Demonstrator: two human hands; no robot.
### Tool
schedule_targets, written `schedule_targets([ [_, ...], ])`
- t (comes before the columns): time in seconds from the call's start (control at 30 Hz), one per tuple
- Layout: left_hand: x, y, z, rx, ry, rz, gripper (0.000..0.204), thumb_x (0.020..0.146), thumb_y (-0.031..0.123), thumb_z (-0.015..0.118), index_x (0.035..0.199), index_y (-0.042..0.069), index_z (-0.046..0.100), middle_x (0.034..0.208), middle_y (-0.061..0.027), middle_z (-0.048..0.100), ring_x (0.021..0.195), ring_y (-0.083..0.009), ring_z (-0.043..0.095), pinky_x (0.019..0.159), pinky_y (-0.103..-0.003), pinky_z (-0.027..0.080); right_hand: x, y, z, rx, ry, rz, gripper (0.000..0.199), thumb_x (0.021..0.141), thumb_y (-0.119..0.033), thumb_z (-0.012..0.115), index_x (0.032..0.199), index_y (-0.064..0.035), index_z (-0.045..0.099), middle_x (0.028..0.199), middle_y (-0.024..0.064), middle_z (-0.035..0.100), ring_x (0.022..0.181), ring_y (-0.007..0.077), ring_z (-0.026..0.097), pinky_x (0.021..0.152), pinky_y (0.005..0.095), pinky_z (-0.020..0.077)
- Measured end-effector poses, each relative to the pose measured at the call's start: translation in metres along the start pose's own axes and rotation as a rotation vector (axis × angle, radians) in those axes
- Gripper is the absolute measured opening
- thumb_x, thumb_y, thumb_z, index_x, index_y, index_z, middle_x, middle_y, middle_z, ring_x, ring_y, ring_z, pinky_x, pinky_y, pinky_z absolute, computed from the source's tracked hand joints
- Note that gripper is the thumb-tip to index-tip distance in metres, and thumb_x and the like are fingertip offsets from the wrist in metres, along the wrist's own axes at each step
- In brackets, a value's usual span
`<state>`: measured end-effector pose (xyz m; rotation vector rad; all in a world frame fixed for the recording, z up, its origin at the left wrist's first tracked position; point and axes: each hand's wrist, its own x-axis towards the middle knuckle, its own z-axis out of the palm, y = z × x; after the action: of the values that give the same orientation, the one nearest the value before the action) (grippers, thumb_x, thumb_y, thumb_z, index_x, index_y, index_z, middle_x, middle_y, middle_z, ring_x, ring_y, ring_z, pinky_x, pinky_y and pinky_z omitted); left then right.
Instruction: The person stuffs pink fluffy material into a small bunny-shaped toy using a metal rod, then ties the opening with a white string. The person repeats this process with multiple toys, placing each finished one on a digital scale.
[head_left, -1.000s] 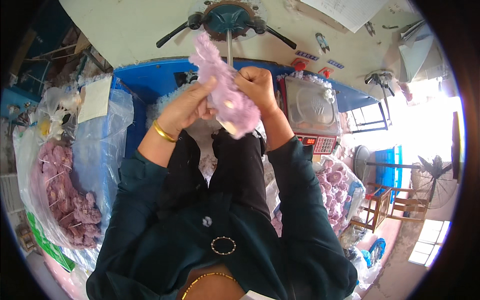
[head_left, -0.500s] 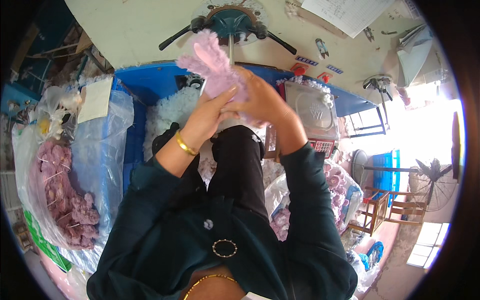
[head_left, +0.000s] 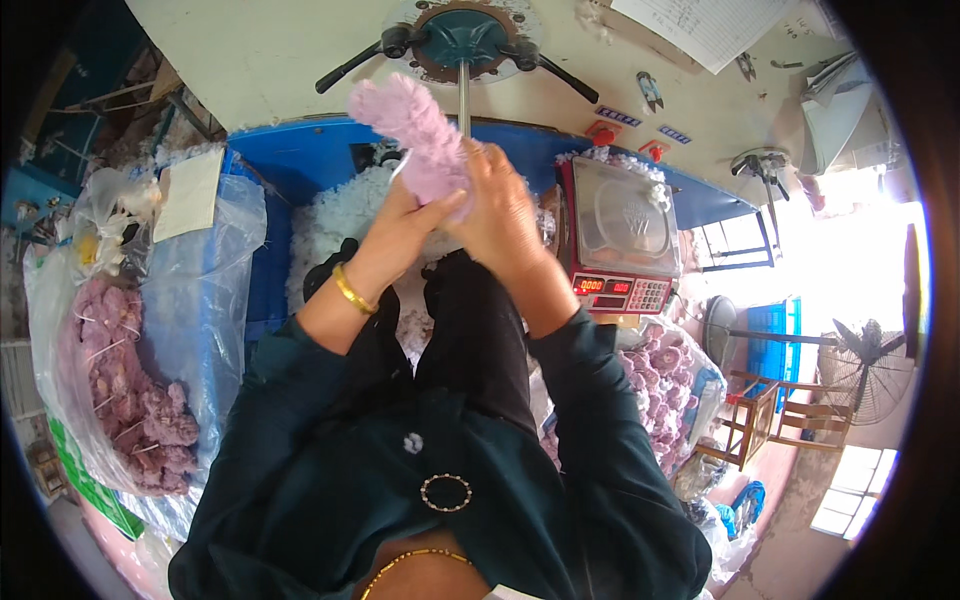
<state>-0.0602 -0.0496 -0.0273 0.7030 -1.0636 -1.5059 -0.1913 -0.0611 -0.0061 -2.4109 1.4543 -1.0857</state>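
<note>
Both my hands grip a fluffy lilac plush toy (head_left: 412, 118), just this side of the metal tube (head_left: 464, 98) that sticks out of a teal machine fitting (head_left: 462, 42). My left hand (head_left: 408, 222), with a gold bangle at the wrist, is closed round the toy's lower part. From the other side, my right hand (head_left: 500, 212) wraps it with bent fingers. The toy's furry upper end leans to the left above my hands. Whether the tube's end touches or enters the toy is hidden behind the toy and my right hand.
White fluffy stuffing (head_left: 345, 215) fills the blue bin (head_left: 285, 155) below. At left, a plastic bag (head_left: 205, 300) holds lilac plush pieces (head_left: 125, 380). To the right are a scale (head_left: 625, 215) and another bag of plush pieces (head_left: 665, 375). Small snips (head_left: 650, 90) lie on the table.
The toy has turned in my hands: its pink-lined ear no longer shows, and the furry end tilts left. My right forearm has shifted left, uncovering the scale's display.
</note>
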Motion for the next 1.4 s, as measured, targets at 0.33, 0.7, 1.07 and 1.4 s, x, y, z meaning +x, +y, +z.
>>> schedule_targets([
  [0.33, 0.004, 0.025, 0.014, 0.291, 0.022, -0.011, 0.052, 0.09, 0.023, 0.061, 0.128, -0.004, 0.038, 0.104, -0.0104, 0.059, 0.072, -0.012, 0.061, 0.052, -0.023, 0.05, 0.025, -0.011, -0.044, 0.545, -0.254, 0.441, 0.072, 0.059, -0.016, 0.075, 0.122, 0.0066, 0.047, 0.098, 0.0228, 0.064, 0.092, 0.0314, 0.065, 0.079, 0.0356, 0.0499],
  [0.7, -0.043, 0.012, 0.007, 0.251, 0.003, -0.057, 0.048, 0.087, 0.014, 0.065, 0.124, -0.002, 0.039, 0.104, -0.0117, 0.059, 0.081, -0.0136, 0.061, 0.06, -0.024, 0.053, -0.029, 0.006, -0.031, 0.586, -0.225, 0.281, 0.085, 0.058, -0.022, 0.083, 0.129, 0.0033, 0.044, 0.107, 0.0205, 0.063, 0.102, 0.0302, 0.062, 0.088, 0.0354, 0.0467],
  [1.07, -0.159, 0.011, -0.185, 1.244, 0.535, -0.176, 0.037, 0.087, 0.029, 0.065, 0.11, 0.0, 0.059, 0.108, -0.0152, 0.06, 0.101, -0.0248, 0.059, 0.087, -0.036, 0.046, -0.09, 0.287, -0.137, 0.15, -0.27, 1.178, 0.072, 0.073, -0.044, 0.076, 0.128, -0.0042, 0.052, 0.117, 0.0108, 0.061, 0.106, 0.0224, 0.058, 0.082, 0.0371, 0.0485],
  [1.4, -0.529, 0.09, -0.385, 2.09, 1.802, -1.03, 0.091, 0.068, 0.078, 0.055, 0.118, 0.002, 0.058, 0.108, -0.0176, 0.061, 0.093, -0.0361, 0.062, 0.084, -0.047, 0.05, -0.189, 0.31, -0.203, 0.448, 0.176, 1.526, 0.075, 0.074, -0.047, 0.076, 0.126, -0.0019, 0.047, 0.107, 0.0149, 0.058, 0.091, 0.0247, 0.061, 0.071, 0.0373, 0.0535],
])
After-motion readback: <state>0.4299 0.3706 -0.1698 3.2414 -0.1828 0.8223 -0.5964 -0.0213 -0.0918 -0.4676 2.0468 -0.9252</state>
